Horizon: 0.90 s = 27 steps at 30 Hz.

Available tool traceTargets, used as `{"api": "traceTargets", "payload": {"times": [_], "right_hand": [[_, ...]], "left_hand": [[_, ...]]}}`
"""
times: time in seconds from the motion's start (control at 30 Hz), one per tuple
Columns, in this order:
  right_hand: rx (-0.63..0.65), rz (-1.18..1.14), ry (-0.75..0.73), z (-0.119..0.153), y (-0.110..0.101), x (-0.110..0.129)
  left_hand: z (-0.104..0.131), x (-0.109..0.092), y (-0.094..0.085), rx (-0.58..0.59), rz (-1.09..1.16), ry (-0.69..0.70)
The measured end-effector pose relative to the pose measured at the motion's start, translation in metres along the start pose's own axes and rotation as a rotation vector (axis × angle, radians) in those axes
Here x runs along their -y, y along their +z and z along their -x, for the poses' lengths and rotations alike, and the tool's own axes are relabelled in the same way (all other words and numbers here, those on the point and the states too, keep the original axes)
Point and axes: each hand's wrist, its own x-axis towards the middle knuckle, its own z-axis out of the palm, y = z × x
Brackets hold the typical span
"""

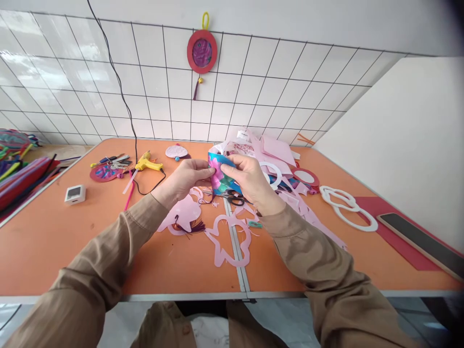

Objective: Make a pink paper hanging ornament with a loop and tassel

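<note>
Between both hands, above the middle of the table, is a piece of blue fabric (pixel 217 176) with pink and green flower patterns. My left hand (pixel 190 176) pinches its left side between thumb and fingers. On the upper right, my right hand (pixel 250 179) grips the same fabric, thumb in front. Dark-handled scissors (pixel 235 198) lie just below it, partly hidden. Pink cut-out paper (pixel 186 212) rests on the table below my left hand, with a dark tassel (pixel 195 226) on it. A pink paper outline (pixel 248 241) lies nearer to me.
A yellow glue gun (pixel 148 163) with a cord stands at the left, near a small white device (pixel 75 194). White rings (pixel 353 215), a red sheet (pixel 406 246) and a dark phone-like slab (pixel 422 241) lie right. A round red ornament (pixel 191 50) hangs on the tiled wall.
</note>
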Motion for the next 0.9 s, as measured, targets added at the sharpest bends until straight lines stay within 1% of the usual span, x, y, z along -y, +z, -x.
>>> {"api": "traceTargets", "payload": {"times": [0.13, 0.23, 0.3, 0.33, 0.43, 0.5, 0.63, 0.7, 0.83, 0.9], "right_hand": [[-0.026, -0.040, -0.040, 0.000, -0.007, 0.002], [-0.102, 0.004, -0.088, -0.002, -0.015, 0.004], [-0.117, 0.009, -0.067, -0.003, -0.020, 0.004], [-0.095, -0.004, -0.031, -0.004, -0.022, 0.003], [0.024, -0.069, 0.103, -0.005, -0.021, -0.004], [0.068, -0.099, 0.142, -0.004, -0.017, -0.009], [0.038, -0.140, 0.163, -0.003, -0.009, -0.011], [0.024, -0.152, 0.165, -0.003, -0.008, -0.010], [0.088, -0.141, 0.142, -0.001, -0.008, -0.006], [0.077, -0.149, 0.115, 0.000, -0.009, -0.005]], "left_hand": [[-0.002, 0.004, 0.000, -0.104, 0.069, 0.034], [-0.003, 0.005, -0.001, -0.113, 0.093, 0.033], [-0.002, 0.004, -0.002, -0.115, 0.095, 0.025], [-0.002, 0.004, -0.003, -0.118, 0.093, 0.024], [0.000, 0.002, -0.004, -0.122, 0.069, 0.030], [0.002, 0.000, -0.003, -0.119, 0.037, 0.039], [0.005, -0.003, -0.002, -0.113, -0.033, 0.041], [0.006, -0.004, -0.002, -0.088, -0.051, 0.018], [0.006, -0.003, -0.003, -0.040, -0.088, -0.045], [0.005, -0.001, -0.004, -0.050, -0.092, -0.054]]}}
